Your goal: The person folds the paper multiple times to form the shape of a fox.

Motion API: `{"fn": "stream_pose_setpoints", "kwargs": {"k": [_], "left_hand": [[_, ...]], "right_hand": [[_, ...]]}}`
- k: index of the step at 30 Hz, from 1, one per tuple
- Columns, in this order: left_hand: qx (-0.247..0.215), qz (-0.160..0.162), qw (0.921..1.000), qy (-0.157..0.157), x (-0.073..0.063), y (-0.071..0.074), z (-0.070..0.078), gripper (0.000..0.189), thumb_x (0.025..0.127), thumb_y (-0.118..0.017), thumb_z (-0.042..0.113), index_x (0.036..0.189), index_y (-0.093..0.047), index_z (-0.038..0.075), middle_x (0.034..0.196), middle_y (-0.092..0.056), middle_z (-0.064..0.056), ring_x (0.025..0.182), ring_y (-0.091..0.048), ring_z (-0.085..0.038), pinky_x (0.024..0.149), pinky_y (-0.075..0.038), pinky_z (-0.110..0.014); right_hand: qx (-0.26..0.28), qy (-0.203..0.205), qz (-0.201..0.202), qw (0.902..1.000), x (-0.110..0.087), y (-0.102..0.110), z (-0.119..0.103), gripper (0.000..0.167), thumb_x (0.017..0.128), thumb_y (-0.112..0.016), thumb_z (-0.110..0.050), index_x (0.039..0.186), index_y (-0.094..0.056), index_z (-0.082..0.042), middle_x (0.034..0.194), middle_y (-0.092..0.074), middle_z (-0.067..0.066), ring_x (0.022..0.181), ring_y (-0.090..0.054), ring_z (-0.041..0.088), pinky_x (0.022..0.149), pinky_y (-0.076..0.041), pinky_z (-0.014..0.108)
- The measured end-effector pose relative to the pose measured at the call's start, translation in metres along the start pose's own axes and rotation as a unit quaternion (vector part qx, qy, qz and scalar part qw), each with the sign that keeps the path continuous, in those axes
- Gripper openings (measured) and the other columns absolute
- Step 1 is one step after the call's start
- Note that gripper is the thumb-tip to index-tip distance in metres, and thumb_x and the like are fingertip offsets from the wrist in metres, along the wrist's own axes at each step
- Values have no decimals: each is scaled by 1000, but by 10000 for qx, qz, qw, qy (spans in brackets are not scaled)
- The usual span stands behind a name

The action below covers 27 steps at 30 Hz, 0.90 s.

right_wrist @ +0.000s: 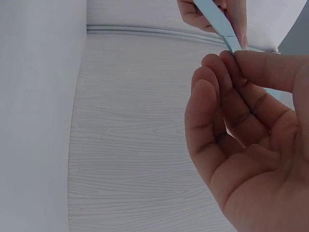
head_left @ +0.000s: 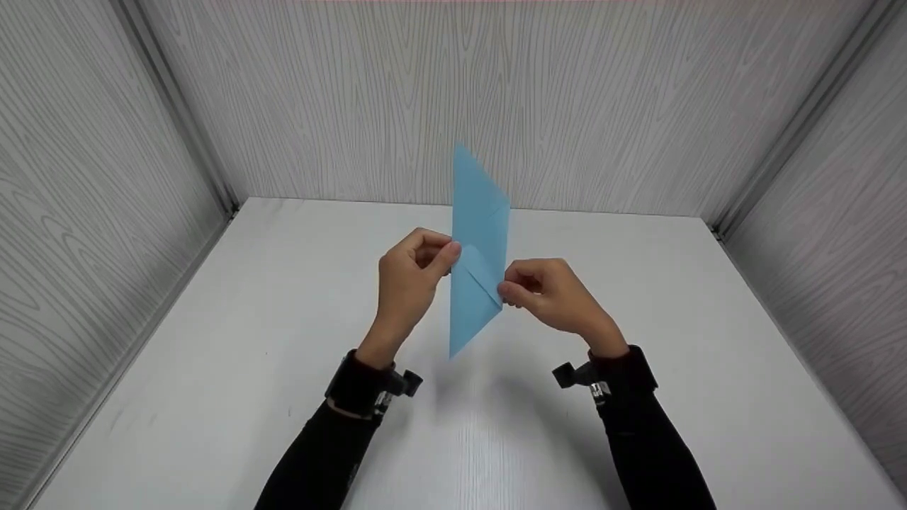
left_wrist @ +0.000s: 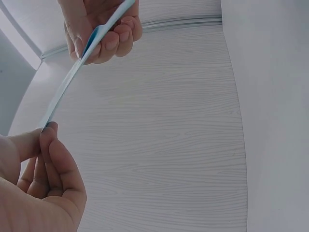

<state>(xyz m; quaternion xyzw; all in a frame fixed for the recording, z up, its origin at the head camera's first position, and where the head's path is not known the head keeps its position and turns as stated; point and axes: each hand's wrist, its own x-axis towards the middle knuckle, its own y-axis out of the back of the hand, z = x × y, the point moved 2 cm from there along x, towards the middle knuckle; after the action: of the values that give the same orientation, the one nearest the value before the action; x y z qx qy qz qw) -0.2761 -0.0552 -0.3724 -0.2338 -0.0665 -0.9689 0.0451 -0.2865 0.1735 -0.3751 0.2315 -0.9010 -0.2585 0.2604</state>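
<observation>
A folded sheet of light blue paper (head_left: 478, 234) is held up above the white table, turned nearly edge-on in both wrist views. My left hand (head_left: 413, 273) pinches its left edge between thumb and fingers. Lower down on the opposite edge, my right hand (head_left: 549, 292) pinches the paper near a corner where a folded flap shows. The paper has pointed ends at top and bottom and slanted crease lines. In the left wrist view, the layers of the paper (left_wrist: 91, 42) stand slightly apart near the right hand.
The white table (head_left: 283, 283) spreads beneath both hands, with soft shadows on it. Pale wood-grain panels stand at the back (head_left: 340, 106), left and right, meeting at grey corner strips. A black strap with a small camera sits on each wrist.
</observation>
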Motion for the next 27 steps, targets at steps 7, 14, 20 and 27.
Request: {"fn": "stream_pose_setpoints", "kwargs": {"k": [7,14,20,27], "left_hand": [[-24,-5,10000,-43,0,3,-3,19,98,-74,30,107,-74,13,92,-76,1,84,-73,-15,79,-61,-32],[-32,-7,10000,-87,1,4,-3,19,98,-74,31,106,-74,14,91,-75,1,83,-72,-16,79,-61,-33],[-90,67,9999,-69,2,4,-3,20,96,-76,30,105,-75,12,90,-76,0,82,-71,-15,79,-60,-34],[-70,-25,9999,-102,2,5,-6,21,98,-74,32,107,-74,12,91,-75,1,82,-72,-16,80,-60,-34]], "right_hand": [[-22,-193,-412,9990,-1,-2,1,13,100,-69,-16,87,-71,-12,77,-64,1,68,-57,16,64,-50,27],[-160,-149,-533,9983,-1,-1,0,13,101,-68,-18,89,-71,-13,76,-64,-1,68,-57,16,63,-50,28],[-106,-281,-716,9970,-2,-2,0,15,101,-67,-18,88,-71,-13,78,-66,4,69,-58,15,65,-52,28],[-213,-207,-853,9959,-1,-3,1,19,103,-66,-15,84,-67,-13,75,-63,2,67,-56,20,64,-48,28]]}}
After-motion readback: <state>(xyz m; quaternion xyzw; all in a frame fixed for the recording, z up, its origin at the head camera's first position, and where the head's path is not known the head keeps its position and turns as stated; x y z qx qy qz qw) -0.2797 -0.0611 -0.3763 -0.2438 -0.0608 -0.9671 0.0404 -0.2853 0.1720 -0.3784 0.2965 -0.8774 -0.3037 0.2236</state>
